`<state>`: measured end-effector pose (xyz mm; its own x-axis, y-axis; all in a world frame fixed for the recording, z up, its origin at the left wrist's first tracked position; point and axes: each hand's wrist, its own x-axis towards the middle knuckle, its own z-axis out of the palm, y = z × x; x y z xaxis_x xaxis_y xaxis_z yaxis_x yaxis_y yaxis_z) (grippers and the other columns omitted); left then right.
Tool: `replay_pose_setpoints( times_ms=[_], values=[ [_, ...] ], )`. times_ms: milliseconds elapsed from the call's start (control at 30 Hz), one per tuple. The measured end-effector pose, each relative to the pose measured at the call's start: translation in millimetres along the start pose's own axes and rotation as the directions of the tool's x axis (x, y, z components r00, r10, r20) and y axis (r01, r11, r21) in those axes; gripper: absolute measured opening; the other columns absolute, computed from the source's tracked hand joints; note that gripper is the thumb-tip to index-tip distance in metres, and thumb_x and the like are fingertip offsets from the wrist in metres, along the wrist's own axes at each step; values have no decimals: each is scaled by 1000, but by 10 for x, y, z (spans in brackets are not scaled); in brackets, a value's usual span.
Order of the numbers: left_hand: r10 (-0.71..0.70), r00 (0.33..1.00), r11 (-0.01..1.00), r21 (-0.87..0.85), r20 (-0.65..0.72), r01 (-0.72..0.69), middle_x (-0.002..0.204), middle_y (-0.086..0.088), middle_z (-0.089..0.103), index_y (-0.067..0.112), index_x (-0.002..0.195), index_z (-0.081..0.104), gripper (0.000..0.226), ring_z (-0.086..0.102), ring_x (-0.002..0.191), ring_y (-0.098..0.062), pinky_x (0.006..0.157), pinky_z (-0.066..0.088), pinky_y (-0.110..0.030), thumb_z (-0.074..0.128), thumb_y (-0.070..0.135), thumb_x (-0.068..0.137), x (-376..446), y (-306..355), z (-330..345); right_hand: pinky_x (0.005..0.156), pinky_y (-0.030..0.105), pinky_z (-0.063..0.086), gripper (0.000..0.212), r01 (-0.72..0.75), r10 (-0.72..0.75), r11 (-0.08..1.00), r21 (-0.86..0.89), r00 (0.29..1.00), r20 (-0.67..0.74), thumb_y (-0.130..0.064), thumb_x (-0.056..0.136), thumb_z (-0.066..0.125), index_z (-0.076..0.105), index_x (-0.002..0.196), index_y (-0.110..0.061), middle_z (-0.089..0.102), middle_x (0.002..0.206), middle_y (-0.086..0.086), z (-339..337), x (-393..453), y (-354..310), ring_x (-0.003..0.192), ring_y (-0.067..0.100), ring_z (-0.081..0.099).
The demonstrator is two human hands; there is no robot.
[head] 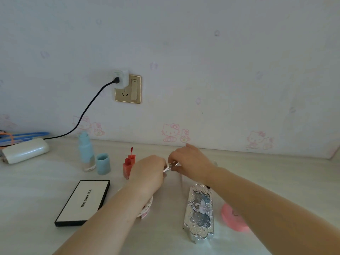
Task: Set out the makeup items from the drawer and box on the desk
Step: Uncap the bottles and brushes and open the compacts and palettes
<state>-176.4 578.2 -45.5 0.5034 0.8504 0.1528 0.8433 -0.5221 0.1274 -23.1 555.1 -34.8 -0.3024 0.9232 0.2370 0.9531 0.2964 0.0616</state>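
Both hands meet over the middle of the desk on a small silver makeup tube point(170, 166). My left hand point(150, 172) grips one end and my right hand point(189, 160) pinches the other. Just left of them stands a red lip gloss point(128, 165) with its applicator wand upright. A light blue bottle point(86, 153) stands farther left with its blue cap point(103, 163) beside it. A white Mooekiss palette point(83, 202) lies flat at the front left. An ornate silver case point(200, 212) lies between my forearms. A pink round compact point(232, 218) shows partly under my right arm.
A white power bank point(25, 150) lies at the far left with a black cable up to the wall socket point(127, 89). Blue hangers point(22, 136) sit behind it. A lacy white and pink item point(146, 208) peeks out under my left forearm. The wall borders the desk's back.
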Motion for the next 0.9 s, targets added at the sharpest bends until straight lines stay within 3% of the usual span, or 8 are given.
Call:
replay_pose_setpoints(
  times_ms=[100,200,367,500,633,700,800,900],
  values=[
    [30,988,997,-69,-150,-40,100,2,58,27,102,61,14,59,94,-20,72,47,-33,53,28,91,-155,-25,-150,88,27,41,26,-107,112,957,270,994,-4,-37,90,56,64,108,-21,68,102,-2,-249,-150,97,96,13,60],
    [94,953,986,-104,-287,-128,101,9,56,31,105,60,15,56,95,-15,74,47,-32,54,30,90,-329,-57,-277,62,13,38,27,-278,237,812,514,961,145,-42,92,51,67,87,-21,69,73,-7,-491,-328,85,61,-5,53],
    [277,832,948,-6,-481,-319,79,9,62,27,86,69,17,62,69,-19,49,45,-29,76,18,73,-616,-66,-471,63,20,55,36,-393,175,474,788,919,353,-38,96,45,65,81,-13,66,52,-1,-729,-553,-252,56,10,66],
    [334,807,932,41,-486,-360,74,4,61,23,85,70,17,62,62,-24,46,51,-33,77,14,72,-891,-129,-597,64,22,54,26,-331,180,503,798,944,278,-32,96,49,61,78,-17,68,56,-4,-821,-710,-497,62,13,67],
    [305,854,943,7,-422,-333,82,3,59,23,93,68,13,62,74,-22,59,51,-37,57,22,87,-1141,-160,-704,77,36,47,4,-195,215,813,548,976,30,-40,82,57,55,86,-41,70,80,-24,-785,-866,-601,75,0,61],
    [308,859,936,-31,-408,-350,88,4,60,26,98,67,23,62,81,-20,63,51,-37,47,30,87,-1264,-222,-733,81,21,46,20,-112,176,802,587,983,-53,-33,82,66,53,95,-42,68,88,-22,-851,-949,-773,84,-6,60],
    [347,830,926,21,-437,-376,85,6,61,29,99,68,24,63,74,-21,52,51,-36,50,28,82,-1461,-311,-811,69,1,40,37,-170,173,696,697,983,67,-32,80,71,52,112,-34,72,91,-10,-953,-1025,-1044,79,0,67],
    [361,824,928,80,-436,-364,83,6,62,28,96,68,22,64,68,-21,46,51,-35,65,17,76,-1688,-404,-907,68,21,47,36,-261,189,613,746,965,182,-48,92,47,63,94,-16,70,61,-3,-988,-1026,-1284,52,10,63]
  ],
)
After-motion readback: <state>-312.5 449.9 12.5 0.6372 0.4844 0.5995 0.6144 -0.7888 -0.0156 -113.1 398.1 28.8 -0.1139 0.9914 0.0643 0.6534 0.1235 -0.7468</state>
